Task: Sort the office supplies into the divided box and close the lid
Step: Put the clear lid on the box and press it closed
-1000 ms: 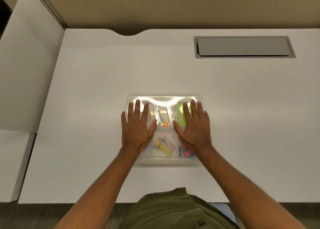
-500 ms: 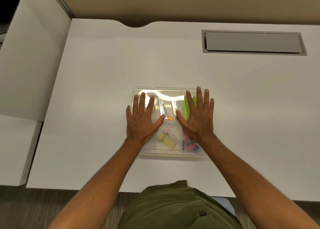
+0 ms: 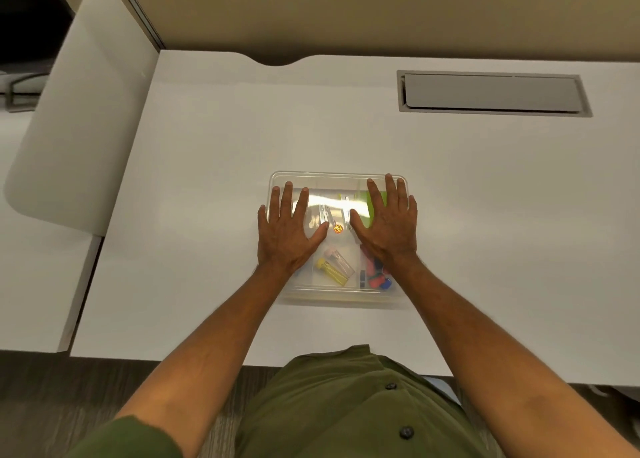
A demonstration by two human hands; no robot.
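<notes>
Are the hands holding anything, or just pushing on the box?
Nothing is held. The left hand and right hand lie flat, fingers straight, on the clear plastic lid of the divided box.

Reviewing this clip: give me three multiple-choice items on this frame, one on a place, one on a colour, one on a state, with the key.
1. Where does the clear box sit?
A. on the white desk
B. on the floor
C. on a chair

2. What colour is the flat item under the right hand?
A. black
B. bright green
C. white

3. How do the hands lie on the lid?
A. gripping its edges
B. flat, fingers spread
C. lifted clear

Key: 1 A, desk surface surrounds the box. 2 B, the green item shows beside the fingers. 3 B, left hand and right both press flat.
</notes>
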